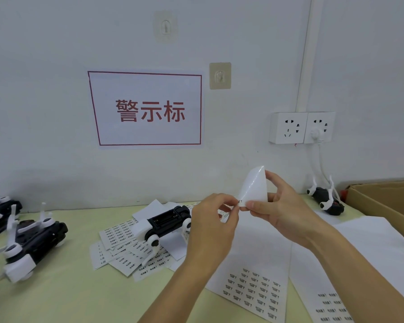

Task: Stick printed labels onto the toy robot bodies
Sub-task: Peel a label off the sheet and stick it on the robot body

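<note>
My right hand (287,213) holds a small white backing sheet (254,187) up above the table, thumb and fingers pinching its lower and upper edges. My left hand (214,220) pinches a tiny printed label (239,202) at that sheet's lower left corner. A black-and-white toy robot body (166,223) lies belly-up on the table just left of my left hand, on a pile of cut label sheets (124,248).
Two more toy robots (30,241) lie at the left edge, another (327,199) at the back right by a cardboard box (383,201). Large label sheets (254,283) lie under my forearms. Wall sockets (301,128) with a plugged cable hang behind.
</note>
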A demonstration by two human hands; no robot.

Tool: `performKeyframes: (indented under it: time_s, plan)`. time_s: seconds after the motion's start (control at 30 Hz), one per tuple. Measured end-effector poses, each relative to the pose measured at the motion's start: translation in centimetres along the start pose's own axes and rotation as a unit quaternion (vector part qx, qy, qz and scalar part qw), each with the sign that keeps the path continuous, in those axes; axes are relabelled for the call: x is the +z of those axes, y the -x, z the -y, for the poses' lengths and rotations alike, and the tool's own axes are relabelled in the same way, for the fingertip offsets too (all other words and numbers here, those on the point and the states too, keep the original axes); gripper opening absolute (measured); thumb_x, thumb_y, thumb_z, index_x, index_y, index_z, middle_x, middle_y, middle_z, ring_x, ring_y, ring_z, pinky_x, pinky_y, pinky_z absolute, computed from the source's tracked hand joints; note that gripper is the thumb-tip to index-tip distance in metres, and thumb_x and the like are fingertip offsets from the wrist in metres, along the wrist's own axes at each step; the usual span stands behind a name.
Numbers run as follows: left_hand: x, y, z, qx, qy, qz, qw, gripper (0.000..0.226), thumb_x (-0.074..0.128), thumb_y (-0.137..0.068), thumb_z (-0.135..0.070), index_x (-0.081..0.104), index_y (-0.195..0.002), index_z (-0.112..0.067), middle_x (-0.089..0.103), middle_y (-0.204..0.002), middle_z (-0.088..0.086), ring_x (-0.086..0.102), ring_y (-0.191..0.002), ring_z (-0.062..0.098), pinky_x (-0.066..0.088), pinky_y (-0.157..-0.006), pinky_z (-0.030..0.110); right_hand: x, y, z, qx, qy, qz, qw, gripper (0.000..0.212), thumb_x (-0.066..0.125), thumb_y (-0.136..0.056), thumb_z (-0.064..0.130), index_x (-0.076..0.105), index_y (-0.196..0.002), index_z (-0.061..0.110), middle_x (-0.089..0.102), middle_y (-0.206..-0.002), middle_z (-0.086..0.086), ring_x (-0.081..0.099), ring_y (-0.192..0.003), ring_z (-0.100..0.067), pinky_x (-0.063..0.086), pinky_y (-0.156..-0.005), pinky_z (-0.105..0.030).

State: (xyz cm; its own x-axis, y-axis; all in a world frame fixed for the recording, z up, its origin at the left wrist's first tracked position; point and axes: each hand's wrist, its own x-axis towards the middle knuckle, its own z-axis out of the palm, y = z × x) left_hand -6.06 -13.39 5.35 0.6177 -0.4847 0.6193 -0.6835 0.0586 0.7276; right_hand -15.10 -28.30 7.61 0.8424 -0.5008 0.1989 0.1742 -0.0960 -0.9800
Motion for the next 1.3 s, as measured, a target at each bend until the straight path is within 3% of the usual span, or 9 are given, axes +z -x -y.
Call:
performKeyframes:
  time_s: [0.2, 0.47, 0.77, 0.87, 1.17, 1.3]
  plan:
    - [-0.2, -0.1, -0.2, -0.007, -0.003, 0.007, 1.000, 0.011, 0.070, -0.091, -0.013, 0.075, -0.091, -0.023, 0.071, -0.085, -0.015, 0.065, -0.085, 0.001, 0.050, -0.077, 0.017, 0.5, 0.1, 0.0, -0.002, 0.046, -0.033, 0.998, 0.078, 0.081, -0.079, 0.006, 0.041, -0.140, 0.033, 0.077, -0.089, -0.012, 0.074, -0.084, -0.020, 0.053, -0.072, -0.026]
    - [-0.3, -0.2, -0.4, -0.017, -0.013, 0.011, 1.000, 0.007, 0.070, -0.091, -0.015, 0.073, -0.091, -0.021, 0.071, -0.077, -0.014, 0.064, -0.082, -0.002, 0.044, -0.071, 0.006, 1.5, 0.5, 0.5, -0.016, 0.089, -0.047, 0.995, 0.077, 0.080, -0.078, 0.004, 0.042, -0.137, 0.035, 0.077, -0.086, -0.008, 0.074, -0.082, -0.018, 0.054, -0.072, -0.023]
    - [-0.4, -0.3, -0.4, -0.042, -0.014, 0.016, 0.999, 0.008, 0.071, -0.090, -0.019, 0.076, -0.084, -0.019, 0.071, -0.073, -0.016, 0.065, -0.078, -0.006, 0.047, -0.066, 0.007, 2.1, 1.4, 1.7, -0.034, 0.174, -0.050, 0.983, 0.079, 0.084, -0.074, 0.012, 0.038, -0.122, 0.057, 0.078, -0.080, -0.001, 0.073, -0.079, -0.009, 0.048, -0.080, -0.027]
    - [-0.4, -0.3, -0.3, -0.046, -0.029, 0.023, 0.998, 0.010, 0.070, -0.091, -0.019, 0.076, -0.083, -0.020, 0.071, -0.072, -0.016, 0.065, -0.078, -0.006, 0.049, -0.068, 0.009, 2.3, 1.4, 1.9, -0.024, 0.191, -0.051, 0.980, 0.083, 0.085, -0.073, 0.012, 0.037, -0.129, 0.052, 0.078, -0.079, 0.000, 0.072, -0.076, -0.006, 0.047, -0.078, -0.026]
    - [-0.4, -0.2, -0.3, -0.053, -0.027, 0.015, 0.998, 0.013, 0.069, -0.090, -0.017, 0.074, -0.078, -0.020, 0.071, -0.069, -0.016, 0.066, -0.075, -0.003, 0.050, -0.065, 0.011, 2.5, 1.5, 1.9, -0.014, 0.186, -0.051, 0.981, 0.082, 0.081, -0.073, 0.009, 0.040, -0.131, 0.049, 0.078, -0.079, -0.001, 0.073, -0.075, -0.010, 0.048, -0.075, -0.025]
    - [-0.5, -0.3, -0.5, -0.062, 0.007, 0.011, 0.998, 0.013, 0.071, -0.088, -0.014, 0.075, -0.078, -0.019, 0.071, -0.072, -0.020, 0.066, -0.073, -0.004, 0.047, -0.062, 0.008, 2.3, 1.4, 1.8, -0.011, 0.170, -0.053, 0.984, 0.078, 0.081, -0.073, 0.009, 0.042, -0.124, 0.053, 0.078, -0.082, -0.004, 0.073, -0.083, -0.017, 0.052, -0.082, -0.030]
